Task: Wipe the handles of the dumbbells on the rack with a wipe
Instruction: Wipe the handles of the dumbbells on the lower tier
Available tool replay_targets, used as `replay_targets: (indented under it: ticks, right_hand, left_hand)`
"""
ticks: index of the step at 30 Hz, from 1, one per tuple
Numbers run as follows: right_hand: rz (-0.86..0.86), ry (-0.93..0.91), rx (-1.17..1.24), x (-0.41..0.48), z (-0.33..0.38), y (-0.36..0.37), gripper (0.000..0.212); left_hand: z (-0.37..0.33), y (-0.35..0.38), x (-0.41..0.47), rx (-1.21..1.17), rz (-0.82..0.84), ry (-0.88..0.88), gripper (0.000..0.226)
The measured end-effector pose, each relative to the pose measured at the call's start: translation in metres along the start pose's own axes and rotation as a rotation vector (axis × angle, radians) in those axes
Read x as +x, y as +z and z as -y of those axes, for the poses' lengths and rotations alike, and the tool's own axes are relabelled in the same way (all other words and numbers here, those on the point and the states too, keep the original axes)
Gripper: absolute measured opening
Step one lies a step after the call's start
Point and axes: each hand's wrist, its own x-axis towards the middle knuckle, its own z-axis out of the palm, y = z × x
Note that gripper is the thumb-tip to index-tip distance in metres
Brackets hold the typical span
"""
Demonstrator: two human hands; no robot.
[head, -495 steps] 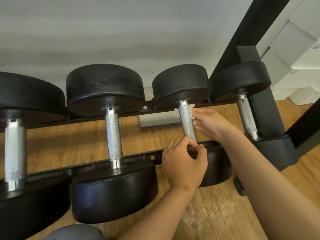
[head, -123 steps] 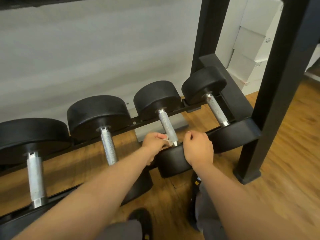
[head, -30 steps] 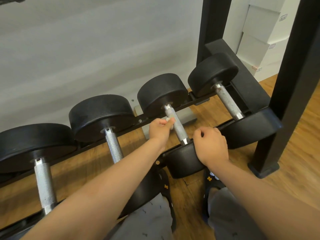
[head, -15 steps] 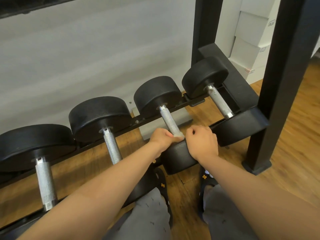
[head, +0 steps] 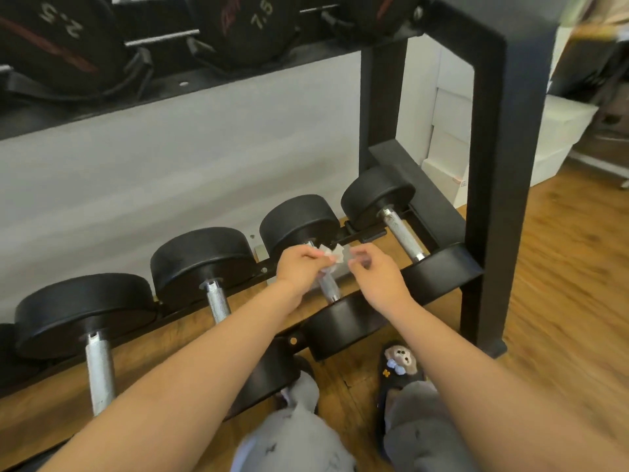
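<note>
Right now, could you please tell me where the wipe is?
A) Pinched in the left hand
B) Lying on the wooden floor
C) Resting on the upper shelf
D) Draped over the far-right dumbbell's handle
A: the white wipe sits crumpled between the fingertips of the left hand, just above the handle of the second dumbbell from the right.

A gym: dumbbells (head: 200, 264) line a black rack (head: 493, 165).

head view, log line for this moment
left hand: pinches crumpled white wipe | right hand: beside it, blurred | knurled silver dumbbell handle: below wipe
</note>
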Motion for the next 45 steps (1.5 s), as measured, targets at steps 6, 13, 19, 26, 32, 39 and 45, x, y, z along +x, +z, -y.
replay_targets:
  ticks: [6, 13, 19, 26, 32, 39, 45]
  right_hand:
    - [-0.211, -0.329, -0.204, -0.031, 0.023, -0.021, 0.042]
    - [-0.117, -0.399, -0.429, -0.058, 0.037, -0.037, 0.035]
    - [-0.131, -0.342, -0.318, -0.045, 0.048, -0.039, 0.031]
    - [-0.155, -0.261, -0.168, -0.032, 0.039, -0.051, 0.014]
    - [-0.262, -0.074, 0.017, -0.009, 0.017, -0.082, 0.016]
    - [-0.299, 0.031, 0.114, 0.034, -0.019, -0.112, 0.013]
    - [-0.263, 0.025, 0.114, 0.081, -0.053, -0.121, 0.017]
  left_hand:
    - [-0.016, 0.014, -0.027, -0.022, -0.025, 0.165, 0.005]
    - [-0.025, 0.026, -0.065, -0.090, 0.042, 0.180, 0.009]
    - [-0.033, 0.014, -0.070, -0.118, 0.058, 0.225, 0.008]
    - [-0.047, 0.010, -0.061, -0.182, 0.127, 0.212, 0.014]
    - [-0.047, 0.029, -0.038, -0.130, -0.018, 0.124, 0.017]
    - [-0.028, 0.098, -0.005, -0.034, -0.071, 0.104, 0.015]
    - [-0.015, 0.162, 0.012, -0.034, -0.020, 0.154, 0.009]
